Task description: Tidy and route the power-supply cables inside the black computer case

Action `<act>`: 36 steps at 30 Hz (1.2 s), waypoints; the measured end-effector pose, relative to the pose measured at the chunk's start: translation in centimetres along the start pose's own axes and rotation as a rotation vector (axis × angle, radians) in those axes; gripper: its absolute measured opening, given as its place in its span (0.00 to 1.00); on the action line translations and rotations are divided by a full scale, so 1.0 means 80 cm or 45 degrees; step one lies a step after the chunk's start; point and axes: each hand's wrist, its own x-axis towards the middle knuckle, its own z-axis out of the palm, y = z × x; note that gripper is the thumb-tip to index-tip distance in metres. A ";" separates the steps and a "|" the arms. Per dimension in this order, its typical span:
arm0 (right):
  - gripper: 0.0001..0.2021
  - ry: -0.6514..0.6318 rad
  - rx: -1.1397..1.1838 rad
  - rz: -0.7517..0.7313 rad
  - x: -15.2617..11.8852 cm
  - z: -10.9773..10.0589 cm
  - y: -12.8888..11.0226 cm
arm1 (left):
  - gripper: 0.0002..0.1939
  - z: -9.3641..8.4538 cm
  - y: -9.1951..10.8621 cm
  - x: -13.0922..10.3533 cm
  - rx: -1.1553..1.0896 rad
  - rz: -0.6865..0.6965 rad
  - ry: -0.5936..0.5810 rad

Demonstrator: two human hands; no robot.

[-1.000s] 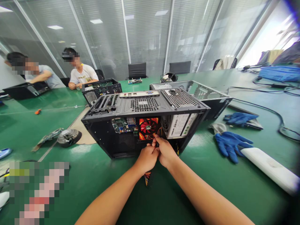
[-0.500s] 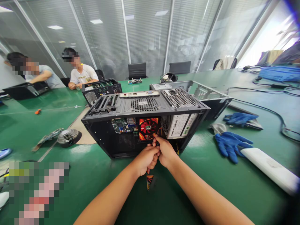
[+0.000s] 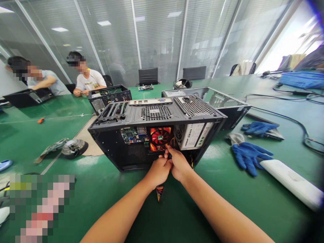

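Note:
A black computer case (image 3: 107, 146) lies in front of me with its open side toward me. Inside are a red cooling fan (image 3: 160, 137), part of a green motherboard (image 3: 130, 135) and a white-labelled power supply (image 3: 196, 135). My left hand (image 3: 160, 171) is closed around a bundle of power cables (image 3: 159, 193), whose multicoloured end with a dark connector hangs below it. Touching it, my right hand (image 3: 179, 164) pinches the cables higher up, near the fan. The fingers hide most of the bundle.
Blue work gloves (image 3: 249, 155) and a long white object (image 3: 291, 184) lie right. Behind stands another open case (image 3: 227, 101). A round metal heatsink-like part (image 3: 74, 148) sits left on the green table (image 3: 96, 189). Two people (image 3: 88, 81) work at the far left.
My left hand has rolled slightly over the cables, its knuckles turning upward. The hanging cable end has swung a little left and up. My right hand stays nearly in place.

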 end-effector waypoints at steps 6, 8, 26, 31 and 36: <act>0.12 0.001 -0.011 0.002 0.000 0.000 0.000 | 0.09 0.002 0.002 -0.002 0.071 0.103 0.053; 0.12 0.007 -0.036 0.032 0.000 0.000 -0.001 | 0.11 0.001 0.008 -0.005 -0.249 -0.155 -0.104; 0.12 -0.004 0.036 0.070 -0.001 0.000 -0.002 | 0.14 -0.013 0.012 -0.004 -0.995 -0.522 -0.580; 0.11 0.028 0.018 0.048 0.001 0.000 0.002 | 0.12 0.003 0.007 -0.006 -0.204 -0.152 -0.057; 0.12 -0.039 0.080 0.006 0.003 -0.001 0.005 | 0.13 0.006 0.003 -0.006 0.658 0.281 0.194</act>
